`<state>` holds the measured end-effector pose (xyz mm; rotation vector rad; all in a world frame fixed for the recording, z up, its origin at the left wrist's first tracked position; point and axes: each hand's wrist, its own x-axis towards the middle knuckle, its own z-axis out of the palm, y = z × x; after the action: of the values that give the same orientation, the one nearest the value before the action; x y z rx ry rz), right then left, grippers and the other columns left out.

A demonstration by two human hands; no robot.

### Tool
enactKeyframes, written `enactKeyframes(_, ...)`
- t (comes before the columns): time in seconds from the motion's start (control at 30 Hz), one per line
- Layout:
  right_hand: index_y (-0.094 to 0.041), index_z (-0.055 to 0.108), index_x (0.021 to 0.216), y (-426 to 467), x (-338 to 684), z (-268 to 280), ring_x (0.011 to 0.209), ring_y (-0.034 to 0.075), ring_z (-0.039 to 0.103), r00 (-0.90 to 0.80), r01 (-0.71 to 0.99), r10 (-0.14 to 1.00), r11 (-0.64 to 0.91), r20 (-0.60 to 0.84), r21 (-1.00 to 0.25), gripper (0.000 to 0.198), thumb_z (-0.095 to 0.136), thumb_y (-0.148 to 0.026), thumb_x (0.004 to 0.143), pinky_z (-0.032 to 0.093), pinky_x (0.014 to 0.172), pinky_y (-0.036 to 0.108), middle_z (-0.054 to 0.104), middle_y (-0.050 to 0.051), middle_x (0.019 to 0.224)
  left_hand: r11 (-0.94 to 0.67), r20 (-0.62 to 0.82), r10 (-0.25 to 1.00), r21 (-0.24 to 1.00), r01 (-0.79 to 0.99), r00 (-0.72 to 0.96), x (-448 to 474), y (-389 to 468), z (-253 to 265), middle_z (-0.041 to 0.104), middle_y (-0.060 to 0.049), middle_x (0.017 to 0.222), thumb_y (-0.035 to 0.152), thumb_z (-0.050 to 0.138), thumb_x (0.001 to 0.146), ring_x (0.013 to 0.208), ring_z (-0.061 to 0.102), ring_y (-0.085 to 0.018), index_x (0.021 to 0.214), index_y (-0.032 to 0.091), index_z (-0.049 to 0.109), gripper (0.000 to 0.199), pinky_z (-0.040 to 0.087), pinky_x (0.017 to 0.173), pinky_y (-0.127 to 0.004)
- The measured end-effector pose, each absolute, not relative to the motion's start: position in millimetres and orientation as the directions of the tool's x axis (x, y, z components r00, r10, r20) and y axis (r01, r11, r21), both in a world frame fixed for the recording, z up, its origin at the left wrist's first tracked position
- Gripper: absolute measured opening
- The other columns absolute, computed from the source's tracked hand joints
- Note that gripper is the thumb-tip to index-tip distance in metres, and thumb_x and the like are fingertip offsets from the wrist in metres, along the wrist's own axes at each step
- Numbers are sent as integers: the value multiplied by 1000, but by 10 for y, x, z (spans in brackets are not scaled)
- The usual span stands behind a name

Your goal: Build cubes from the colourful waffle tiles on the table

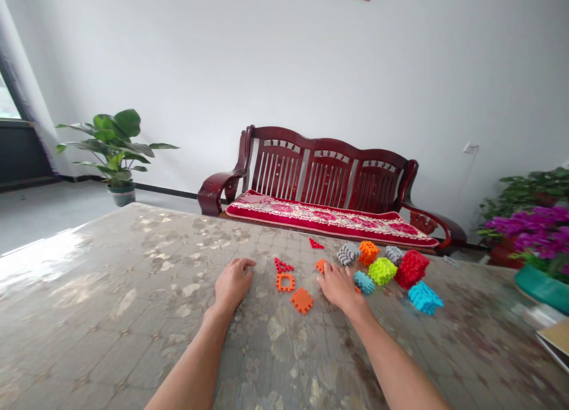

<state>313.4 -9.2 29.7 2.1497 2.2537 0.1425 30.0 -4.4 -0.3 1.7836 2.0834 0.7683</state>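
My right hand (pixel 340 287) is low over the table, thumb and forefinger closed at a small orange notched foam-like tile (pixel 320 265) that they partly cover. Another bit of orange shows at the hand's outer edge. Left of it lie a flat orange notched tile (pixel 302 301), an orange square frame tile (pixel 285 282) and a red triangular frame piece (pixel 283 265). A second red triangular piece (pixel 316 243) lies farther back. My left hand (pixel 233 284) rests on the table left of these pieces, fingers loosely bent, thumb and forefinger apart, holding nothing.
Several knobbly built blocks stand right of my right hand, including a green one (pixel 383 271), a red one (pixel 412 269) and a blue one (pixel 425 297). A teal planter (pixel 542 288) with purple flowers is at the right. Behind the patterned table (pixel 178 327) stands a wooden bench (pixel 329 173).
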Motion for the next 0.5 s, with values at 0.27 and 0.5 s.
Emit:
enactKeyframes(0.27, -21, 59, 124, -234, 3012, 352, 120, 23, 56, -278, 960, 961, 278, 5, -33, 39, 40, -17, 90, 27, 109, 43, 66, 11, 125, 96, 104, 977, 567, 818, -187, 294, -31, -14, 68, -3, 118, 20, 46, 82, 103, 64, -18, 107, 27, 70, 36, 46, 80, -25)
enactKeyframes(0.5, -19, 58, 131, -360, 2947, 250, 122, 21, 55, -186, 948, 967, 224, 175, -226, 46, 46, -16, 86, 39, 103, 31, 62, 10, 130, 82, 127, 974, 570, 818, -186, 300, -42, -14, 68, -3, 116, 21, 45, 81, 103, 63, -18, 106, 27, 69, 35, 45, 80, -25)
